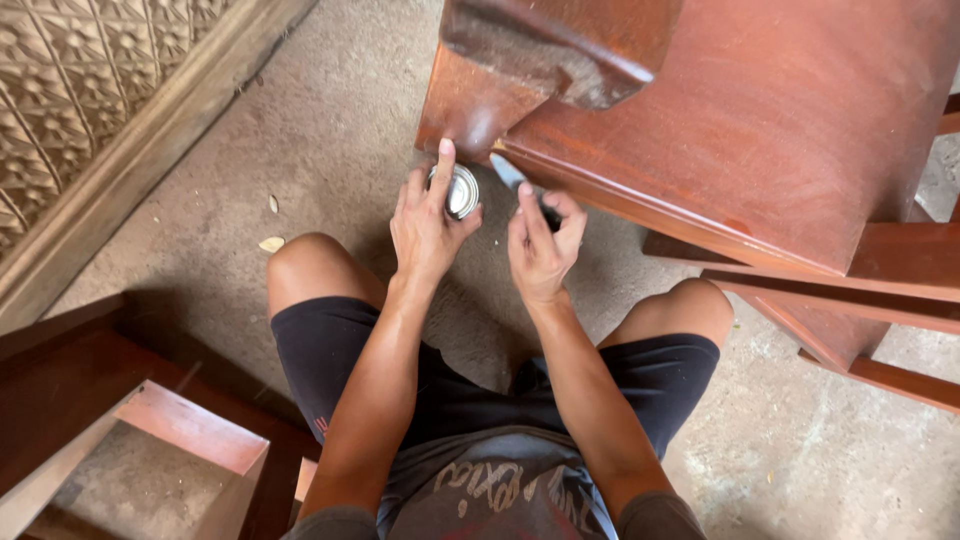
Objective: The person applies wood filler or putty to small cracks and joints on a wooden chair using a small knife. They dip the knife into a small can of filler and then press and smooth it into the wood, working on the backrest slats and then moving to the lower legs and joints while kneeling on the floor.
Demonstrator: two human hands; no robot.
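I squat on a concrete floor in front of a reddish-brown wooden furniture piece (760, 130). My left hand (425, 225) grips a small round metal tin (462, 190), its shiny end showing, held close under the furniture's corner. My right hand (542, 245) holds a thin flat-bladed tool (510, 173), a knife or scraper, with the blade pointing up and left along the furniture's lower edge, just right of the tin. Both hands sit side by side between my knees.
A second brown wooden piece (120, 420) stands at my lower left. Wooden rails (880, 290) project at the right. A carved patterned panel with a timber edge (110, 110) lies at the upper left. Small debris (271, 243) dots the floor.
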